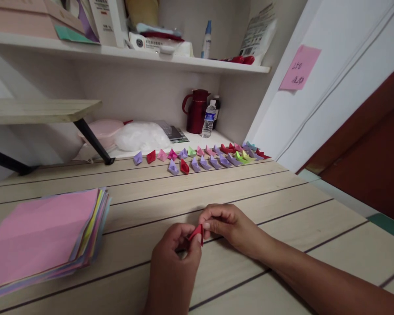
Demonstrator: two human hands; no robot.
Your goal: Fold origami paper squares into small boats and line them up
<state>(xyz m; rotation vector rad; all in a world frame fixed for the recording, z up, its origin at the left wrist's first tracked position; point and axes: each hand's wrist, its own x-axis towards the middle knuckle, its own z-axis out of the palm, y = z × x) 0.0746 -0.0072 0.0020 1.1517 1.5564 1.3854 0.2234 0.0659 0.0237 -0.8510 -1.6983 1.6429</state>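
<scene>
A small folded piece of red paper (197, 232) is held between both hands above the wooden tabletop (249, 192). My left hand (175, 256) pinches it from the near left, thumb on its face. From the right, my right hand (228, 223) grips its upper edge between thumb and fingertips. Part of the paper is hidden by the fingers. Farther back, several small folded paper boats (204, 163) stand in rows, in purple, red, pink, green and yellow.
A stack of coloured paper sheets (46, 236) lies at the left. Behind the boats are a dark red jug (197, 111), a water bottle (209, 118) and a white plastic bag (142, 136). A small raised shelf (42, 110) with black legs stands at the back left.
</scene>
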